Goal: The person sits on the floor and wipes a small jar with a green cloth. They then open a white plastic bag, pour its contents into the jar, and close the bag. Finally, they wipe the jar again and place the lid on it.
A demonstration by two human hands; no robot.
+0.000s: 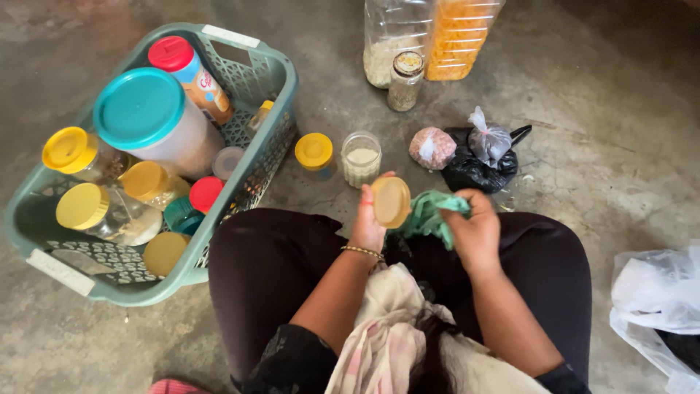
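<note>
There's the yellow lid [391,201], held up over the lap with its inner face tilted toward the person, pinched at its left edge by the left hand [368,222], thumb and fingers clamped on the rim. Right beside it the right hand [475,232] is bunched tight around a green cloth [430,214], and the cloth's loose end touches the lid's right edge. That's a wipe in hand, by the look of it. To do it well, I'd say hold the lid by the rim only, as now, so the cloth can sweep the whole inner face and run round the groove where dust sits.

Just ahead on the floor stands the open glass jar [361,158], uncovered, white grains inside, likely the lid's own. Beside it, a small jar with a yellow cap [314,152]. Further right, a tied pink-speckled bag [432,148] and a clear knotted bag [488,141] resting on a black bag [474,171]. Beyond them, two tall plastic bottles [426,36] and a little jar [405,80].

Off to the left, a green basket [273,69] packed with yellow-capped jars and a big teal-lidded tub [149,117]. White plastic bag [656,292] at far right.
</note>
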